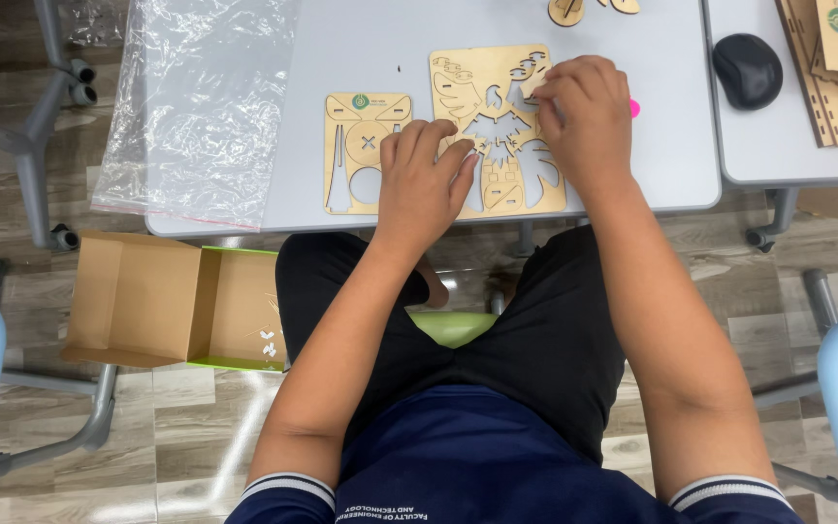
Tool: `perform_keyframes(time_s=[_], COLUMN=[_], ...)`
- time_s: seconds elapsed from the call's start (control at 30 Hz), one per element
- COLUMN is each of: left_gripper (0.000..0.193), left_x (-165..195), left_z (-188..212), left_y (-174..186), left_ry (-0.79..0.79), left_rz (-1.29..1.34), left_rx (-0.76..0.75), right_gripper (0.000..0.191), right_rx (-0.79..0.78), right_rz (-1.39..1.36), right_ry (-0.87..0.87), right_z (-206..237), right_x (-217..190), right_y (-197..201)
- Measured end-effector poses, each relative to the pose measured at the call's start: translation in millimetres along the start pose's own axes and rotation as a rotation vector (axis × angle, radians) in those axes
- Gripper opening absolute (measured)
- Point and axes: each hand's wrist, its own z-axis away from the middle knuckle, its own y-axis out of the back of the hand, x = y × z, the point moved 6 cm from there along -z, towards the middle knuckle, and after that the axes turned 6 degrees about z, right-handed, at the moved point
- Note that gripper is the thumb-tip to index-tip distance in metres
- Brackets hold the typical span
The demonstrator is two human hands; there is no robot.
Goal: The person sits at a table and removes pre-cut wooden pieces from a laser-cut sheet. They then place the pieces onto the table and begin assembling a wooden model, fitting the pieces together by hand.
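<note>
With the left hand pressed flat on the large sheet lying on the grey table, and the right hand curled over its upper right, grip hidden, pieces are best pushed out gently, sheet steadied.

The person wears a navy short-sleeved shirt with white-striped cuffs, small white lettering, and black shorts.

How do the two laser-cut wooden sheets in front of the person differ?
The larger wooden sheet lies under both hands and has leaf-like cut-outs; the smaller wooden sheet lies to its left, only its right edge beside the left hand, with round and straight cut-outs. Both lie flat on the grey table and are pale plywood.
</note>
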Motion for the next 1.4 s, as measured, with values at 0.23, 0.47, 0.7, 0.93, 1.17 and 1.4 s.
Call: perform_keyframes(time_s=[0.23,0.47,0.7,0.93,1.17,1.4], left_gripper=[0.019,0.033,0.039,0.043,0.05,0.048], left_x=[-3.9,-23.9,-34.9,-33.7,-33.0,-32.5], left_z=[-9.2,-28.4,-34.1,-28.0,-28.4,-29.0], left_y=[-11.3,-40.8,-60.9,-62.7,-65.8,-66.9], left_ry=[0.03,0.021,0.098,0.107,0.116,0.109], left_rz=[0.022,-0.047,-0.032,-0.02,-0.032,-0.04], left_rx=[-0.043,-0.148,-0.301,-0.286,-0.283,-0.274], right_gripper=[0.013,0.017,0.022,0.022,0.021,0.017], right_rx=[-0.126,-0.144,-0.185,-0.177,-0.179,-0.173], right_rz=[-0.03,-0.027,-0.02,0.03,0.021,-0.031], right_ry=[-0.026,-0.037,-0.122,-0.15,-0.183,-0.174], right_z=[9.8,11.1,4.6,7.2,7.6,6.3], right_x=[2.0,4.4,9.6,9.0,8.0,10.3], right_y=[-7.9,-10.2,-18.9,-24.6,-23.8,-19.3])
